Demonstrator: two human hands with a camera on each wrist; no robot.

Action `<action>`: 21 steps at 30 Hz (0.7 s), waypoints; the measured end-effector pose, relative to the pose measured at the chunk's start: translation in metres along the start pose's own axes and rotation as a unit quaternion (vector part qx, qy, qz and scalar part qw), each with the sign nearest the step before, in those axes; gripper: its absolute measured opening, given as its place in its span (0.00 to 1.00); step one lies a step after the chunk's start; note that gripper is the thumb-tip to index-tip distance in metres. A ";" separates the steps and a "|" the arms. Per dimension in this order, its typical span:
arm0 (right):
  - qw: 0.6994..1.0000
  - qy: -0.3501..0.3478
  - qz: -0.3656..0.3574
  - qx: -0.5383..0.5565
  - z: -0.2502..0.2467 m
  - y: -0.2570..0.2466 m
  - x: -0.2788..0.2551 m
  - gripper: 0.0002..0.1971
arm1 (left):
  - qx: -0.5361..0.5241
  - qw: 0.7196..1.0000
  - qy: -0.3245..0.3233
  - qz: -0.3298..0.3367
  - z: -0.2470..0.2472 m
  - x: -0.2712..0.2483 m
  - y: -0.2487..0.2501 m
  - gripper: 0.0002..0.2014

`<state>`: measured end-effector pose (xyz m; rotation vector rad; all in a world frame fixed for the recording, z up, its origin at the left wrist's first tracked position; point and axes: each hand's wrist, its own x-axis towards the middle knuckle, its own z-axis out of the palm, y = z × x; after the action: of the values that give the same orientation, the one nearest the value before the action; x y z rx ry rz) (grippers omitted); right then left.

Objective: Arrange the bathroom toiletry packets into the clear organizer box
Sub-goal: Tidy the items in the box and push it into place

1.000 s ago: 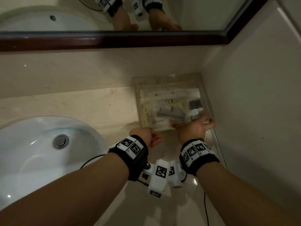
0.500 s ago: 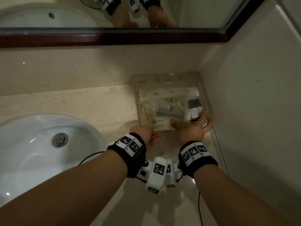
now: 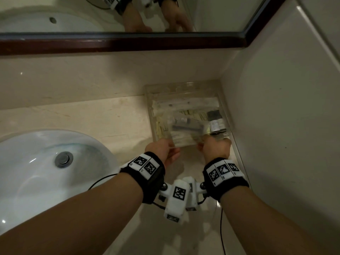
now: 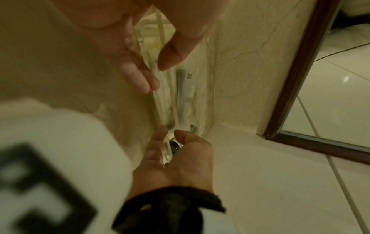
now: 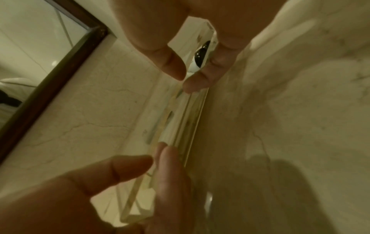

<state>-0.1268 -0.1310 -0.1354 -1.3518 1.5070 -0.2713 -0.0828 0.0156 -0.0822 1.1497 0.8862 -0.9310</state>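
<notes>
The clear organizer box (image 3: 150,111) stands in the counter's back right corner, against the wall. Inside it lie several toiletry packets (image 3: 184,124), long sachets at the back, and small dark-capped bottles (image 3: 216,124) on the right. My left hand (image 3: 171,150) pinches the box's near edge at the left, and my right hand (image 3: 202,144) pinches it at the right. In the left wrist view my left hand (image 4: 158,76) has its thumb on one side of the clear wall (image 4: 166,110) and its fingers on the other. The right hand (image 5: 184,82) grips the same wall (image 5: 180,126).
A white sink basin (image 3: 46,172) with a metal drain (image 3: 63,159) lies to the left. A mirror with a dark wooden frame (image 3: 128,43) runs along the back. A plain wall (image 3: 276,126) closes the right side. Beige counter (image 3: 92,122) lies between sink and box.
My right hand lay open over the box's near right part; its fingers now pinch the near edge. The left hand moved up onto that edge. The box has not shifted.
</notes>
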 end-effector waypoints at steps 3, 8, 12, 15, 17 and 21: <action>1.000 -0.013 0.017 0.003 0.011 0.024 0.035 0.42 | 0.029 0.999 -0.014 0.001 -0.002 0.008 -0.004 0.10; 0.999 -0.028 0.003 -0.025 0.010 0.023 0.033 0.43 | 0.067 0.997 -0.030 0.001 -0.001 0.014 -0.003 0.10; 0.997 -0.062 -0.007 -0.041 0.006 0.009 0.022 0.46 | 0.057 0.998 -0.007 0.019 0.002 0.019 0.000 0.09; 0.995 -0.089 -0.009 -0.032 0.003 -0.001 0.017 0.45 | 0.047 0.999 -0.018 0.014 0.004 0.023 0.002 0.11; 0.994 -0.106 -0.019 -0.028 -0.002 -0.014 0.004 0.36 | 0.048 0.998 -0.029 0.003 0.004 0.025 0.001 0.12; 0.988 -0.143 -0.033 -0.039 -0.005 -0.032 -0.010 0.09 | 0.009 1.000 -0.023 0.005 0.003 0.028 -0.001 0.08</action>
<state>-0.1134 -0.1355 -0.1041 -1.4371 1.2455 -0.0565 -0.0732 0.0083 -0.1079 1.1429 0.8366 -0.9554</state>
